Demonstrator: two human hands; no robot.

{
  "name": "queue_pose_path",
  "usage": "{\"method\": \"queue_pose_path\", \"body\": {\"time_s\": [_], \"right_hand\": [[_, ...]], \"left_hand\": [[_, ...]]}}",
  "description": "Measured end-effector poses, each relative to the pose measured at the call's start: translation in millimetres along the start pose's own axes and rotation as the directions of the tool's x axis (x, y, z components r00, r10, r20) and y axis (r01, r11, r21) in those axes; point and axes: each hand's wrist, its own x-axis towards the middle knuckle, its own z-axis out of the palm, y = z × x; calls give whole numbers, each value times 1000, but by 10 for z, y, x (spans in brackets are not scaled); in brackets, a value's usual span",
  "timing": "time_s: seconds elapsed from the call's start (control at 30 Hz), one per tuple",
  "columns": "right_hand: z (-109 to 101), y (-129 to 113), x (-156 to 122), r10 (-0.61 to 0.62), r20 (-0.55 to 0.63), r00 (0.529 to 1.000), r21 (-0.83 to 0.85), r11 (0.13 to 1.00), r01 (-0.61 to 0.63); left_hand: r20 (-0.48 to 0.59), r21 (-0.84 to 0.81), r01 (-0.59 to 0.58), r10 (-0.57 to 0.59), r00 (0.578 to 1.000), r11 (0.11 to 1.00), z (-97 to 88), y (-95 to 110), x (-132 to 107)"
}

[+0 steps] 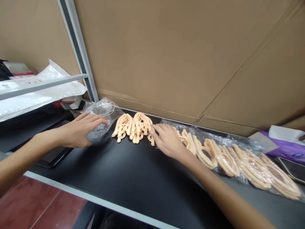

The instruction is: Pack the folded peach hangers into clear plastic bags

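Observation:
A pile of peach-coloured folding plastic hangers (138, 124) lies on the black table (124, 178) at its back edge, bunched in two overlapping clusters. My right hand (168, 138) reaches the pile's right side with fingers stretched out, its fingertips at the outermost hanger; whether they press on it is hard to see. To the left, my left hand (79, 128) is held above the table with fingers extended and nothing in it. Behind its fingers lies a crumpled clear plastic bag (105, 109). More hangers (224, 156), packed in clear plastic, form a row to the right of my right hand.
A cardboard wall (178, 63) rises behind the table, with a metal frame post (82, 51) at left. A dark tablet-like device (52, 152) lies under my left forearm. White plastic packaging (40, 92) sits far left. A purple tissue pack (283, 144) and a phone (292, 168) lie right.

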Motion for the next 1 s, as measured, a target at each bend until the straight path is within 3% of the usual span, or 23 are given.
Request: {"method": "queue_pose_path", "body": {"time_s": [0.17,0.27,0.3,0.33,0.43,0.47,0.5,0.53,0.63,0.73,0.8,0.9,0.97,1.0], "right_hand": [[38,-31,-40,-22,29,999,0,1000,22],[44,5,-54,-17,1,1000,5,1000,17],[41,24,-58,-11,-17,1000,8,1000,11],[32,43,-65,-4,-37,999,12,1000,5],[-42,71,-114,15,-121,993,38,999,-11],[-83,64,-145,18,-163,986,72,997,-7],[-129,47,-186,22,-206,978,124,992,4],[-175,20,-238,30,-245,969,192,981,18],[-278,-97,-448,90,-269,959,417,908,32],[-287,-198,-680,151,-150,977,665,747,-14],[-270,-214,-803,190,-41,981,832,550,-72],[-282,-133,-926,300,100,949,953,244,-178],[-320,-34,-997,344,156,926,956,184,-230],[-340,15,-1037,354,151,923,946,218,-239]], "left_hand": [[-58,108,2,4,998,994,-19,27,-23],[-238,145,104,-68,969,984,-156,6,-33],[-349,123,161,-109,931,979,-219,22,-54],[-473,82,226,-161,866,971,-285,58,-81],[-753,-69,364,-288,592,929,-469,318,-169],[-797,-79,366,-279,536,927,-514,450,-188],[-802,-69,336,-253,542,939,-549,595,-196],[-788,-26,254,-176,590,967,-573,748,-193],[-764,44,-167,141,630,985,-590,1197,-113],[-716,-106,-370,187,672,923,-536,1590,38],[-641,-231,-433,199,742,871,-452,1830,142],[-506,-262,-439,265,821,860,-283,2165,256],[-396,-336,-381,238,887,861,-189,2336,295],[-340,-388,-347,217,915,854,-160,2394,304]]}}
